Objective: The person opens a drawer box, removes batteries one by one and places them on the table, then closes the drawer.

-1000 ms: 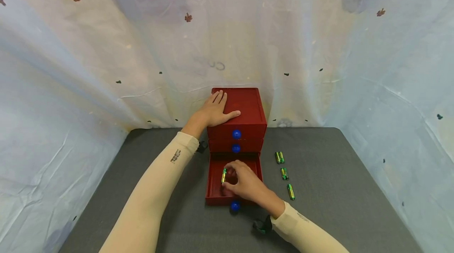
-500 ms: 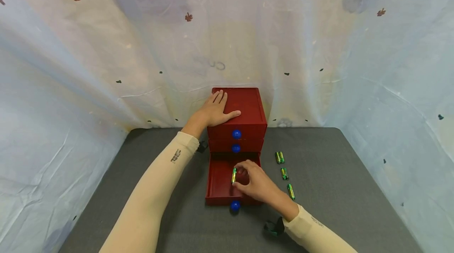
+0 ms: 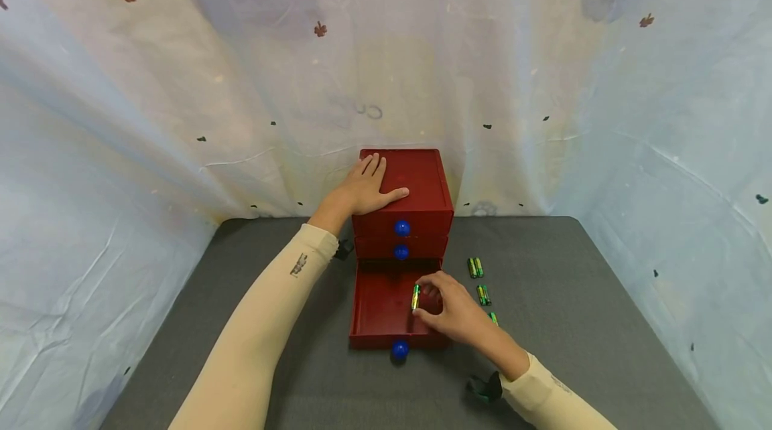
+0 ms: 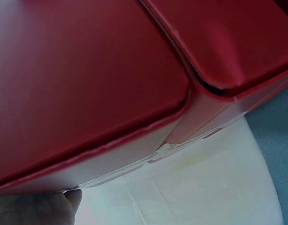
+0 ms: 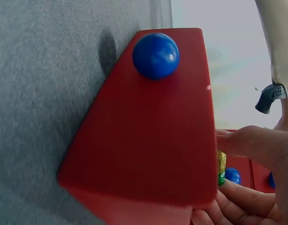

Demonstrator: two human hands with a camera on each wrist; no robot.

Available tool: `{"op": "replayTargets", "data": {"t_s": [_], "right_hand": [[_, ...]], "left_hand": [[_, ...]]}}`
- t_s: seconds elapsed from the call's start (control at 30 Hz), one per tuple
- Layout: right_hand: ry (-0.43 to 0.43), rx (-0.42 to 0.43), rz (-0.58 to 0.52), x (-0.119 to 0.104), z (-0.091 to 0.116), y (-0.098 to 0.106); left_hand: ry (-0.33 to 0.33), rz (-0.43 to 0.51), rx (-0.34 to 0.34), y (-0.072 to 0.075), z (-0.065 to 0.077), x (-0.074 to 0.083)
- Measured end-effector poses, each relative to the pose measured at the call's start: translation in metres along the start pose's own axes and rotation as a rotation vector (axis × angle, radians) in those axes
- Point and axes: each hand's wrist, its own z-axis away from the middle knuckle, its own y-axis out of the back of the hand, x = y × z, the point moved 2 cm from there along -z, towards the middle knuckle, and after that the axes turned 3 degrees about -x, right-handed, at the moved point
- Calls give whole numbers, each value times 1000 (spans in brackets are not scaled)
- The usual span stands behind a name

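Observation:
My left hand (image 3: 364, 192) rests with spread fingers on top of the red drawer cabinet (image 3: 419, 179). The cabinet's bottom drawer (image 3: 380, 309) is pulled out, and its visible inside is bare. Over the drawer's right part, my right hand (image 3: 455, 313) pinches a green and yellow battery (image 3: 415, 297) upright between thumb and fingers. In the right wrist view, the drawer's front panel (image 5: 139, 131) with its blue knob (image 5: 155, 56) partly hides that hand and the battery (image 5: 221, 168). The left wrist view shows mainly the cabinet's side and front edges (image 4: 87, 93).
Right of the cabinet, several more batteries (image 3: 476, 268) lie on the grey table (image 3: 543, 296), in pairs further back. The nearest battery (image 3: 494, 318) is partly hidden by my right wrist. Two drawers above stay closed. A pale curtain (image 3: 386, 82) hangs behind.
My right hand has moved rightward across the open drawer, carrying the battery with it. Its wrist now covers part of the nearest table battery. My left hand has stayed in place.

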Motion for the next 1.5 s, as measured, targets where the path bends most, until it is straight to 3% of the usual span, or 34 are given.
{"op": "replayTargets", "data": {"t_s": [0.3, 0.77, 1.17, 1.5], "right_hand": [[-36, 18, 7, 7, 13, 13], [-4, 77, 78, 29, 36, 34], [64, 22, 108, 57, 58, 46], [32, -29, 122, 76, 70, 50]], "left_hand": [[1, 6, -12, 0, -1, -1], [-11, -9, -5, 2, 1, 1], [-10, -10, -10, 2, -1, -1], [-4, -17, -17, 2, -1, 0]]}}
